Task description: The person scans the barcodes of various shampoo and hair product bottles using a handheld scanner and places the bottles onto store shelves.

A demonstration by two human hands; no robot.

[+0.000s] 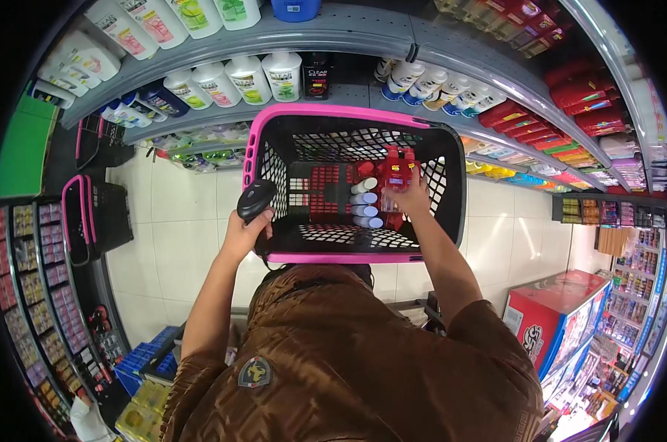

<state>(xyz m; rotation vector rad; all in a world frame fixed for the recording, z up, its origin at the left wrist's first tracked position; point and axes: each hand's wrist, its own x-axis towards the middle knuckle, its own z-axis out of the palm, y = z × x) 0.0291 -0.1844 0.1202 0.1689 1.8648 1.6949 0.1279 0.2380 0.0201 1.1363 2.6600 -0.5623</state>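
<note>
My left hand (246, 234) is wrapped around a black handheld barcode scanner (257, 197), held over the left side of a black shopping basket with a pink rim (326, 258). Inside the basket, at its right side, my right hand (410, 197) grips a red bottle (397, 175). More red bottles crowd around it, so I cannot tell whether the fingers touch a second one. Just left of that hand, several bottles with white and pale blue ends (364, 211) lie in a row. The fingertips are partly hidden among the bottles.
Ahead, a shelf (348, 92) carries white shampoo bottles (248, 79), blue-and-white containers (425, 87) and red packs (525, 125). Another black and pink basket (97, 217) stands at left. A red and blue chest (558, 313) stands at right. Blue crates (143, 361) sit behind at left.
</note>
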